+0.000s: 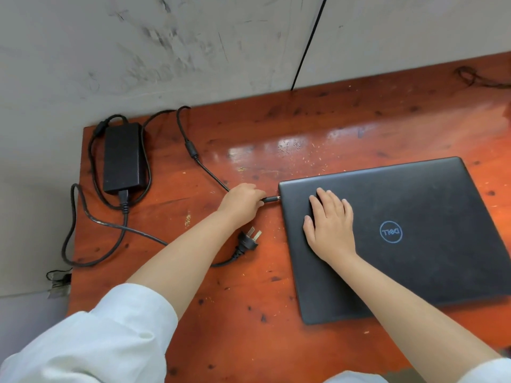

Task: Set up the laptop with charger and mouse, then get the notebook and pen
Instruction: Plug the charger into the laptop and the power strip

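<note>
A closed black laptop (414,239) lies on the right of the reddish wooden table (249,313), lid up with a round logo. My right hand (330,222) rests flat on the lid near its left edge, fingers spread. My left hand (243,201) pinches the charger's barrel connector (271,199), whose tip touches the laptop's left side. The black charger brick (123,158) sits at the table's far left, its cables looping around it. The wall plug (249,239) lies loose on the table below my left forearm. No mouse, notebook or pen is in view.
A grey scuffed wall (166,51) runs behind the table, with a thin black cable (309,42) hanging down it. The table's left edge is close to the charger brick. Another dark cable (475,78) lies at the far right corner.
</note>
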